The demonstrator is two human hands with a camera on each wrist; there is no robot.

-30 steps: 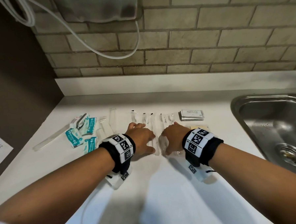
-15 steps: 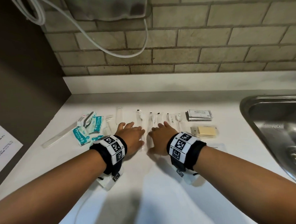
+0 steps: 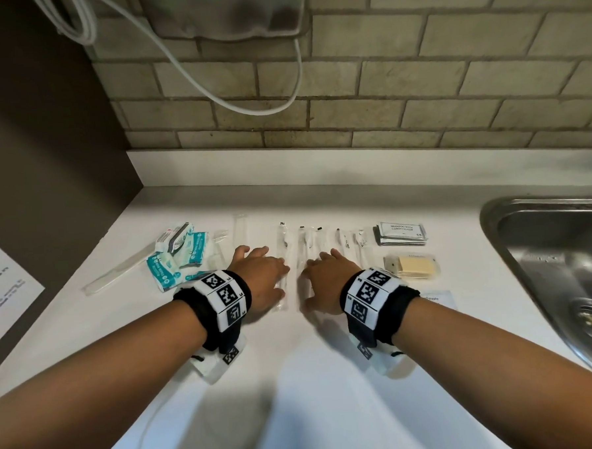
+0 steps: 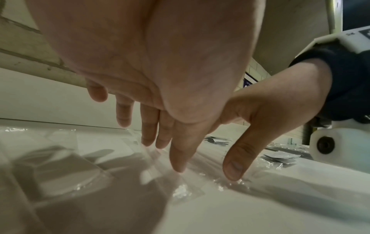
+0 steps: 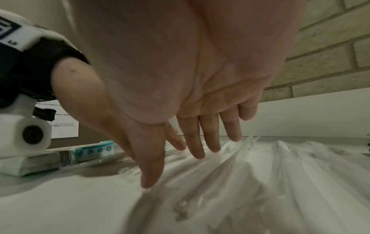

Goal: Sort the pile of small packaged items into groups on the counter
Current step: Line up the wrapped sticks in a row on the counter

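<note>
Head view shows both hands closer together than a second ago: left hand (image 3: 261,281) and right hand (image 3: 328,281) lie flat, fingers straight, on the clear-wrapped slim sticks (image 3: 309,244) at centre of the white worktop (image 3: 296,378), probably gathering them into one group.

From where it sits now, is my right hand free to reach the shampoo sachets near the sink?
Probably yes. The right hand lies flat and holds nothing, and the shampoo sachets sit just beyond it to the right, with only clear-wrapped sticks lying flat between.
</note>
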